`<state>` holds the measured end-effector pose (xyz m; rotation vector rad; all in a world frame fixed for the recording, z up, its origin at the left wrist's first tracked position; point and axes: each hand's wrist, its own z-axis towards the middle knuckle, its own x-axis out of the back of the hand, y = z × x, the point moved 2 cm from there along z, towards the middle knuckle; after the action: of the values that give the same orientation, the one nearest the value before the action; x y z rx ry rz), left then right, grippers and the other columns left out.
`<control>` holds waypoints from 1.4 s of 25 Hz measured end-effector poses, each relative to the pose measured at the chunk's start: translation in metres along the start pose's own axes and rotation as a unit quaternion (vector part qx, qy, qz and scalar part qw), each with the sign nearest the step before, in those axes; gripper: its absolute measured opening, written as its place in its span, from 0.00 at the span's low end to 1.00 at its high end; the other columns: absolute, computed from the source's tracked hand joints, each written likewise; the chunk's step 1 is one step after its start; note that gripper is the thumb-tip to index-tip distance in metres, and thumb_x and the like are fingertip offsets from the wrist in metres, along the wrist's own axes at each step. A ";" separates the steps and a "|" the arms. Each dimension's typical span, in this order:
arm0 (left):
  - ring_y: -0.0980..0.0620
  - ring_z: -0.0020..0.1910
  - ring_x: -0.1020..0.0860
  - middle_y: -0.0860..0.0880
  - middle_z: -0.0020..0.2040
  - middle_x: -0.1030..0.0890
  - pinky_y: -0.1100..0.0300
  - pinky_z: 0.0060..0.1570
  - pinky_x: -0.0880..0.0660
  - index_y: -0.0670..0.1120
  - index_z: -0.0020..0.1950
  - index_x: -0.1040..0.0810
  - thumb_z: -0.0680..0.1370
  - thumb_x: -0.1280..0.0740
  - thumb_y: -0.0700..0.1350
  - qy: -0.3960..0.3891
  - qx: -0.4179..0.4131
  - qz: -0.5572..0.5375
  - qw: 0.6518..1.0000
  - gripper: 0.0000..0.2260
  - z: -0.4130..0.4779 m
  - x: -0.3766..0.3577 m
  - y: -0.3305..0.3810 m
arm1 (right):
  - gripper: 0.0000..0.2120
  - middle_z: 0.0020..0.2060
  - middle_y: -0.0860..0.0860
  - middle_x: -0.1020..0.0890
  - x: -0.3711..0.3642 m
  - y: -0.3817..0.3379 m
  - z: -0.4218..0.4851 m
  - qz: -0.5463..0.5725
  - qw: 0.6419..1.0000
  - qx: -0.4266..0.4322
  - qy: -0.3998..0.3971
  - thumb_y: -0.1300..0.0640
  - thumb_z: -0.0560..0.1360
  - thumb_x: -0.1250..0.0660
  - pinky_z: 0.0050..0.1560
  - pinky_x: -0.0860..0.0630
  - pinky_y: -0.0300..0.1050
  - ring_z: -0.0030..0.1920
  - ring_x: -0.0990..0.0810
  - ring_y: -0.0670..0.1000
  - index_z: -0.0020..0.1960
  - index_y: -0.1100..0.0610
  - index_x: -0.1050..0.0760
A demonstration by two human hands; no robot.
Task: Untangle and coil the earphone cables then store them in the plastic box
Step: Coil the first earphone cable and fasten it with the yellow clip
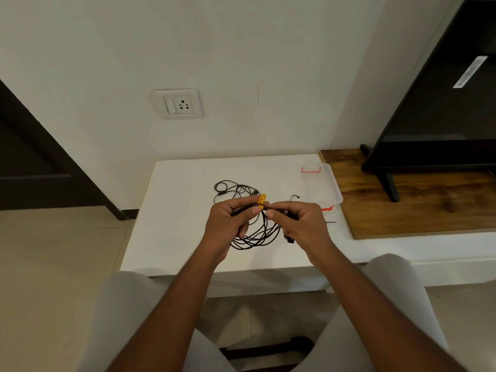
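This looks like a living room in a home. A black flat-screen television [442, 108] stands on a brown wooden board [429, 210], near a white wall socket [178, 103].

Left forearm [171, 302] and right forearm [375, 299] bare, rising from lower frame edge, converging toward centre. Left hand [229, 224] left of centre, fingers curled, thumb on top, gripping coiled cable [257, 237]. Right hand [304, 224] just beside it, thumb and forefinger pinching same cable. Hands level, thumbs nearly meeting.
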<state>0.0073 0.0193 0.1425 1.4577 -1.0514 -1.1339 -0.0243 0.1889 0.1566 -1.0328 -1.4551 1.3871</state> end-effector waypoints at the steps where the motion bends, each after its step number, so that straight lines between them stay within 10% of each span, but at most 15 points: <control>1: 0.54 0.22 0.35 0.46 0.44 0.16 0.66 0.23 0.37 0.45 0.56 0.16 0.76 0.30 0.36 0.000 0.000 0.006 1.000 0.11 0.000 0.000 0.000 | 0.06 0.26 0.50 0.21 -0.001 0.000 0.000 -0.011 1.000 0.006 0.002 0.61 0.73 0.26 0.26 0.35 0.39 0.24 0.33 0.45 0.50 0.56 0.15; 9: 0.53 0.24 0.35 0.42 0.35 0.25 0.66 0.26 0.36 0.49 0.56 0.16 0.77 0.31 0.38 -0.020 -0.013 0.050 0.998 0.11 -0.004 -0.001 0.004 | 0.07 0.30 0.40 0.17 -0.003 -0.001 0.001 -0.072 0.995 0.069 0.021 0.63 0.73 0.27 0.28 0.31 0.31 0.26 0.26 0.43 0.51 0.56 0.15; 16: 0.55 0.23 0.33 0.51 0.36 0.17 0.66 0.26 0.33 0.56 0.54 0.17 0.76 0.30 0.37 -0.056 -0.046 0.156 0.985 0.14 -0.007 -0.006 0.009 | 0.15 0.34 0.51 0.17 -0.006 0.001 0.001 -0.008 0.992 -0.124 0.030 0.45 0.75 0.30 0.29 0.31 0.42 0.29 0.24 0.49 0.44 0.57 0.17; 29: 0.64 0.23 0.28 0.52 0.37 0.16 0.74 0.28 0.34 0.43 0.54 0.16 0.74 0.28 0.36 -0.057 -0.057 0.236 0.968 0.10 -0.006 -0.007 0.011 | 0.08 0.40 0.44 0.16 0.012 -0.002 0.013 -0.212 0.976 -0.035 -0.018 0.59 0.79 0.34 0.44 0.27 0.31 0.44 0.18 0.41 0.50 0.55 0.16; 35: 0.63 0.28 0.21 0.49 0.33 0.16 0.76 0.35 0.31 0.43 0.51 0.15 0.75 0.29 0.36 -0.055 -0.070 0.223 0.971 0.07 -0.009 -0.011 0.014 | 0.08 0.39 0.50 0.15 0.012 -0.001 0.013 -0.139 0.989 -0.033 0.034 0.62 0.80 0.37 0.46 0.19 0.38 0.40 0.14 0.45 0.48 0.57 0.19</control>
<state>0.0131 0.0299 0.1590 0.9879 -1.2717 -0.9463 -0.0407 0.1967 0.1578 -0.8694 -1.5383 1.1015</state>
